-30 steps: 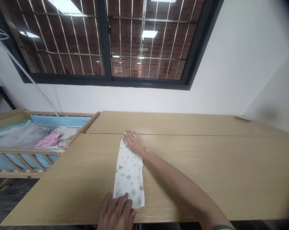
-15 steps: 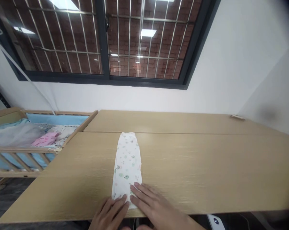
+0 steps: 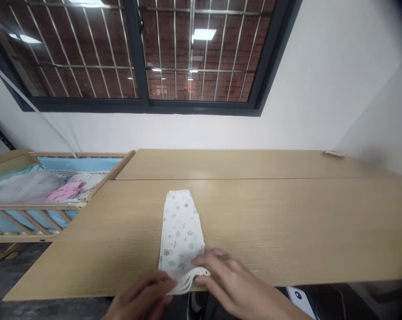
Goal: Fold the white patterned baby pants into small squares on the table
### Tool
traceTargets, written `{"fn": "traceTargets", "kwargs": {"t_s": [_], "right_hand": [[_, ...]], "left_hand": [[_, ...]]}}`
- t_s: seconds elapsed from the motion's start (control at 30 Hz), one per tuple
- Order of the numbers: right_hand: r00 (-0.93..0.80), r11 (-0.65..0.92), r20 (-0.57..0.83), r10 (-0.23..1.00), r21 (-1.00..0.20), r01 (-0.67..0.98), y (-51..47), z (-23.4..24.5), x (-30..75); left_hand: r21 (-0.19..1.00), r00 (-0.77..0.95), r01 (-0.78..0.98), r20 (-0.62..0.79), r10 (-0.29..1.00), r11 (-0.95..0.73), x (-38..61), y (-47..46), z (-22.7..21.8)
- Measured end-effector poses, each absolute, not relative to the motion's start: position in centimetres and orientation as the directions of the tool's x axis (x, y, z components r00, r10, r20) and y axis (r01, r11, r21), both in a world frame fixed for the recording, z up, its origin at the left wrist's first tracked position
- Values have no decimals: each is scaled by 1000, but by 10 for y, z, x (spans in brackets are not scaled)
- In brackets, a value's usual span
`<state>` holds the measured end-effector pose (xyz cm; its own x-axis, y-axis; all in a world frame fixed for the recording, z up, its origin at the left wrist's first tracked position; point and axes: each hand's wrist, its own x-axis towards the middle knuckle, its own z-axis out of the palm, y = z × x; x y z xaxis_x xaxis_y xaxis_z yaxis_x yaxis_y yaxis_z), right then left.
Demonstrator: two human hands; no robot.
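A narrow white cloth with small green and pink prints (image 3: pixel 181 226) lies folded lengthwise on the wooden table (image 3: pixel 287 222), running away from me. My left hand (image 3: pixel 141 300) and my right hand (image 3: pixel 232 284) both pinch its near end at the table's front edge. That near end is lifted slightly, and its layered edges show between my fingers.
A wooden baby crib (image 3: pixel 37 195) with blue lining, pink clothing and grey netting stands at the left, against the table. A small flat wooden piece (image 3: pixel 333 154) lies at the table's far right. A barred window and white wall are behind. A white device (image 3: pixel 299 295) shows below the table edge.
My right hand left the cloth's far end and came back to the near end. Both hands now grip the near end and have raised it off the table.
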<state>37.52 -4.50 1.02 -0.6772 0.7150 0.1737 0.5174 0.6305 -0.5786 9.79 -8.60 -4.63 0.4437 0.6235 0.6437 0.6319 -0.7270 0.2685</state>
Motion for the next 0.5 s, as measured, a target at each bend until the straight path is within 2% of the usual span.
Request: {"fn": "traceTargets", "kwargs": {"t_s": [0.1,0.17,0.23,0.37,0.5], "right_hand": [[-641,590,171,749,-613,526,-24,28,372],[-608,580,198,769,-614,534,-2,34,367],[-575,577,233,784,-613,540,25,35,359],[-501,609,358,788,-578,543,92,18,340],[-403,556,384,831,-592,583,153,-16,322]], "left_hand": [[339,296,642,718,630,-688,93,-60,-23],[390,235,641,720,653,-661,93,-33,-9],[456,195,669,655,730,-588,94,-2,3],[601,129,694,438,890,-396,99,63,13],[614,99,742,297,950,-269,106,117,-1]]}}
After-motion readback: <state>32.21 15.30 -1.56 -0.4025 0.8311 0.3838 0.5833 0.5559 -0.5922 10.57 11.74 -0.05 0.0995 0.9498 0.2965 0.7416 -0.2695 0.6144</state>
